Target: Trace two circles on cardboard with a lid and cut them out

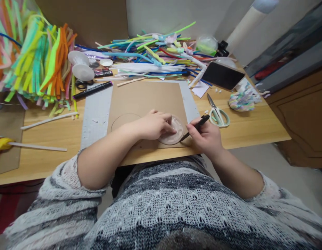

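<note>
My left hand [157, 125] presses a round translucent plastic lid [179, 130] flat against a brown cardboard sheet [147, 95], its fingers bent and the tips on the lid. In my right hand [207, 135] is a slim black pen [196, 127], gripped between thumb and fingers. The pen's tip meets the cardboard at the lid's lower right edge. A thin drawn circle curves across the cardboard to the left, partly hidden beneath my left forearm.
Green-handled scissors [218, 116] lie right of the cardboard, below a dark phone [223, 75]. A black marker [92, 90] lies to the left. Colourful pipe cleaners [35, 62] crowd the left and back. A grey board [94, 121] lies beneath the cardboard.
</note>
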Available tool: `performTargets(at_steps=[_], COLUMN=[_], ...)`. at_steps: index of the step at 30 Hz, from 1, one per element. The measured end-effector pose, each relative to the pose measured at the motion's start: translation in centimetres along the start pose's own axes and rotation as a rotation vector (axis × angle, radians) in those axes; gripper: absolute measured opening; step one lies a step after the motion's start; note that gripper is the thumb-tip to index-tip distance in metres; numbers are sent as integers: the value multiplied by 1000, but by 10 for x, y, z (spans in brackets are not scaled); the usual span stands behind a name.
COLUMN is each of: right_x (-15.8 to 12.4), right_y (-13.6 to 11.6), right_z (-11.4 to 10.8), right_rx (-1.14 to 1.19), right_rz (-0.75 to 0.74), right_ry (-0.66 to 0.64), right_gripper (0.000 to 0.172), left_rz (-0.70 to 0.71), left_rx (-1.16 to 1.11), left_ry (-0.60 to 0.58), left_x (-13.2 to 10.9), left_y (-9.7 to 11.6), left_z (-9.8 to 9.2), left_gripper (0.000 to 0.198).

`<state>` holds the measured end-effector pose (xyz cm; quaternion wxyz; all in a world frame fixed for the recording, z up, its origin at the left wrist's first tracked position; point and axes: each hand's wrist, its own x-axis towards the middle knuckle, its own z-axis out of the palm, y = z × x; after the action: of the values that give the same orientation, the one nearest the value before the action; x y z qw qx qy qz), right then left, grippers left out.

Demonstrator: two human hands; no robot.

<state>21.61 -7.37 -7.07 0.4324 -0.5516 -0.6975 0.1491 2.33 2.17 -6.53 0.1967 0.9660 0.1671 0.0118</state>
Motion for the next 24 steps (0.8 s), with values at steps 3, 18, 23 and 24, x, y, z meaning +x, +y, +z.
performTargets(at_steps=[3, 18, 23, 24], right_x=[0, 5, -4, -8], right_y=[4, 21, 20, 18], right_z=[8, 19, 9, 7], right_rx=[123, 647, 428, 362], right_rz=[166, 486, 234, 161], right_ry=[15, 11, 101, 112], right_gripper=[15, 26, 19, 17], left_rz=[-6, 41, 28, 25], left_rx=[-11, 11, -3, -8], left_ry=[-1, 40, 27, 22], left_x=[0, 0, -1, -1], left_y=[0, -5, -3, -2], left_z=[-1, 6, 3, 3], left_gripper=[33, 34, 33, 33])
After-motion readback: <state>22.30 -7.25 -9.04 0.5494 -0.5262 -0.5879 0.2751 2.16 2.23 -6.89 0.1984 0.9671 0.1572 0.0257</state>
